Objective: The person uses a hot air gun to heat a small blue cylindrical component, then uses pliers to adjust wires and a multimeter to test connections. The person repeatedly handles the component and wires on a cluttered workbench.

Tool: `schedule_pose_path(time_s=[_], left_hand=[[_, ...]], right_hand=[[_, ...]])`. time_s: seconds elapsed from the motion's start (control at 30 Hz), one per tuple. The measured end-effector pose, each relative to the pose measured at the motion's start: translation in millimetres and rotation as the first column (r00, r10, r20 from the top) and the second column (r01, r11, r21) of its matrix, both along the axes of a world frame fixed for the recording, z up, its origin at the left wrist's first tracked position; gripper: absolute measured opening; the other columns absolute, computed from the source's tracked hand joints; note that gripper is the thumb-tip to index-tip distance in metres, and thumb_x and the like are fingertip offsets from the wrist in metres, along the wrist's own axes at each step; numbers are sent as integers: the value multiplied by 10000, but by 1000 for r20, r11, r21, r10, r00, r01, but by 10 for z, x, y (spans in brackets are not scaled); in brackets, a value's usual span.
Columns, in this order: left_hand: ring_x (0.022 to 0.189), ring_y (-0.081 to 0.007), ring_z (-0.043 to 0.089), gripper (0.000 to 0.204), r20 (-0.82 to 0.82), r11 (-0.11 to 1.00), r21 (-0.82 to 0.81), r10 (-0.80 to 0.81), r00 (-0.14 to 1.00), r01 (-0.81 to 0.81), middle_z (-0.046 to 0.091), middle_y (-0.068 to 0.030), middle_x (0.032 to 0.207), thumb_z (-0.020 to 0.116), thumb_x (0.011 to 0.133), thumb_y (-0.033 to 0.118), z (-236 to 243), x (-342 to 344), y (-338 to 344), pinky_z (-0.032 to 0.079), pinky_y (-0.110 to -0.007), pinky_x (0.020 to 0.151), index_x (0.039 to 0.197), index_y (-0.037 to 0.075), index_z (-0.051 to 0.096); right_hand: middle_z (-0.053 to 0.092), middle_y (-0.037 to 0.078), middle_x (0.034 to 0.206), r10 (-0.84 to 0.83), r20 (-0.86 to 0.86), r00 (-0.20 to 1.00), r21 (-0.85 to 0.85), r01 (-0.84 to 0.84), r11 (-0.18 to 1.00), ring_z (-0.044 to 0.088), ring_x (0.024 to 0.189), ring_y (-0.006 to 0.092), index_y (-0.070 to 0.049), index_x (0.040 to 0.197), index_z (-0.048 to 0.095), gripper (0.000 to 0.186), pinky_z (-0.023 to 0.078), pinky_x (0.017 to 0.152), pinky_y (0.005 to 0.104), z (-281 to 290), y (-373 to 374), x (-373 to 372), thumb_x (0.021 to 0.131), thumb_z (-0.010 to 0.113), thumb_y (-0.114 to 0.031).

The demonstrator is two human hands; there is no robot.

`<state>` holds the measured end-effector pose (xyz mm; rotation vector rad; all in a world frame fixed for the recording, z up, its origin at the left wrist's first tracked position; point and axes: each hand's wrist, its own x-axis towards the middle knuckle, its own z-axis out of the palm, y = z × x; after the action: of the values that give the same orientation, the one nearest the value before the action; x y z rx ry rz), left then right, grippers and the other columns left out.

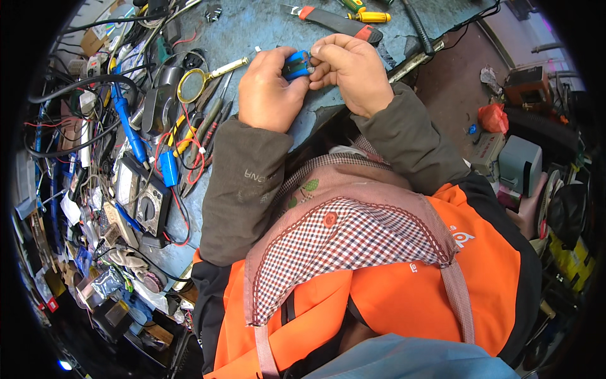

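Over the near edge of the bench, my left hand (273, 91) is closed around a small blue battery pack (297, 65). It looks like two blue cylinders side by side, with a dark gap between them. My right hand (353, 71) meets the pack's right end, thumb and fingers pinched together. Whatever lies between those fingertips is too small to make out. Left of my left hand, a round magnifying glass (192, 86) with a pale handle lies on the bench.
A red-and-black utility knife (338, 24) and a yellow screwdriver (368, 17) lie beyond my hands on the blue worktop (252, 28). Pliers, cables, a blue soldering iron (129, 123) and a multimeter (151, 205) crowd the left. Boxes and a red plastic bag (492, 118) stand at right.
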<state>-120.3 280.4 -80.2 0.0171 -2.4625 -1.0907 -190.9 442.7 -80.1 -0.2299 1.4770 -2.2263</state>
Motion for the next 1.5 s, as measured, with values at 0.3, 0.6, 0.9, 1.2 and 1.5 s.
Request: schedule_pose_path(time_s=[0.3, 0.6, 0.9, 1.2, 1.5], left_hand=[[830, -367, 712, 392, -27, 999, 27, 36, 999, -35, 717, -192, 1016, 779, 770, 42, -62, -35, -65, 584, -430, 746, 1158, 24, 729], [1013, -431, 686, 398, 4, 999, -25, -23, 1000, 23, 693, -217, 1113, 771, 800, 85, -9, -36, -36, 570, -490, 888, 1188, 22, 708], [1032, -438, 680, 338, 15, 998, 10, -57, 998, 57, 682, -213, 1127, 744, 845, 92, -22, -29, -36, 565, -512, 888, 1173, 23, 700], [1029, -425, 677, 383, 39, 997, 19, -75, 996, 74, 686, -207, 1111, 756, 837, 88, -34, -14, -72, 564, -486, 894, 1206, 5, 697], [1005, -430, 681, 361, 47, 995, 46, -92, 995, 90, 685, -204, 1082, 732, 836, 87, -36, -13, -60, 570, -495, 858, 1190, 27, 695]], right_hand=[[722, 127, 992, 3, 87, 996, -76, 3, 997, 726, 827, 209, 24, 1074, 688, 184, 643, 763, 368, 31, -6, 4, 1035, 681, -155], [737, 70, 945, 102, -274, 956, 131, -68, 989, 727, 824, 162, 26, 1099, 736, 202, 628, 759, 338, 457, -134, -817, 998, 736, -148], [696, 91, 808, 144, -407, 902, 395, 32, 918, 711, 689, 201, -25, 957, 705, 93, 607, 602, 378, 412, -1141, -1930, 988, 691, -111], [744, 236, 947, 433, -898, 79, 392, 590, 706, 719, 894, 425, -32, 942, 761, 159, 575, 838, 493, 109, -1769, -2424, 932, 660, -154], [704, 232, 903, 671, -741, 37, 547, 613, 570, 694, 859, 449, -18, 986, 726, 227, 554, 786, 547, 251, -1626, -2157, 907, 692, -227]])
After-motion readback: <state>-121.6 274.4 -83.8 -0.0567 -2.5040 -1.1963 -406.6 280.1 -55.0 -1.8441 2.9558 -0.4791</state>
